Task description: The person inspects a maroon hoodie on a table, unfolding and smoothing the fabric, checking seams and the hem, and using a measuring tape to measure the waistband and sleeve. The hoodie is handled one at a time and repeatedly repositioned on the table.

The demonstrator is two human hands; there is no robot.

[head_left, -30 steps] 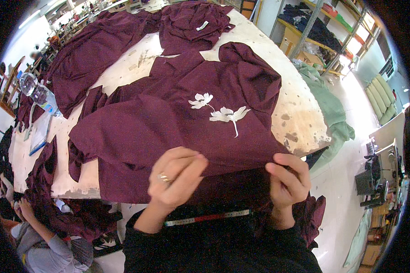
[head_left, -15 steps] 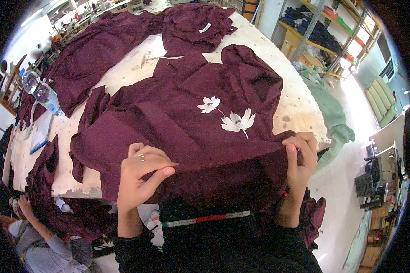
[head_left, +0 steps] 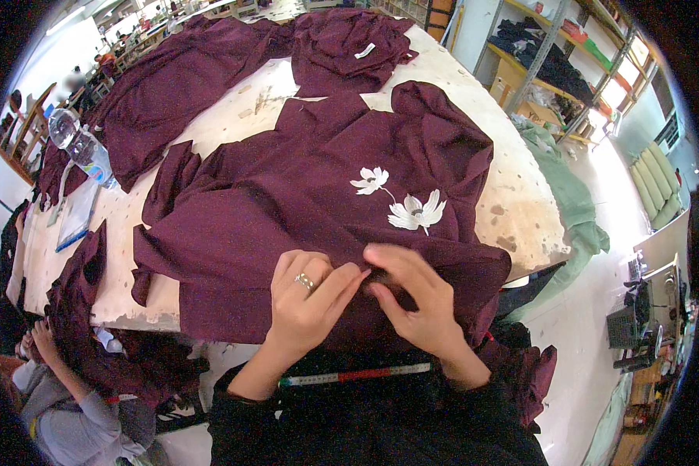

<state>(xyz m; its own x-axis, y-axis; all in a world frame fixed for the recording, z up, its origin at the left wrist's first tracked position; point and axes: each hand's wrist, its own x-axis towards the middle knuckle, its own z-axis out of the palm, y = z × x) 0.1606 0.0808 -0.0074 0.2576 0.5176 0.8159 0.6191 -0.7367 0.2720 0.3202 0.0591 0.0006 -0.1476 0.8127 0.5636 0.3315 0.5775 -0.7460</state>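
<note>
A dark maroon garment (head_left: 303,194) with two white flower motifs (head_left: 414,210) lies rumpled on the pale wooden table (head_left: 524,217). Near the front edge, my left hand (head_left: 311,307), a ring on one finger, pinches a fold of this cloth with its fingertips. My right hand (head_left: 412,303) is just beside it, thumb and forefinger apart around that fold and slightly blurred. A measuring tape (head_left: 314,377) stretches across below my wrists, against the dark clothing.
More maroon fabric (head_left: 171,93) lies behind and left, with a plastic bottle (head_left: 81,147) at the left. A co-worker (head_left: 78,412) in grey works at lower left. At right are green cloth (head_left: 567,217), metal shelving (head_left: 536,62) and a walkway (head_left: 613,179).
Half a second ago my hands were wide apart along the cloth edge; now they meet near the middle, the right having moved left and down, the left rightward. The cloth edge is more bunched.
</note>
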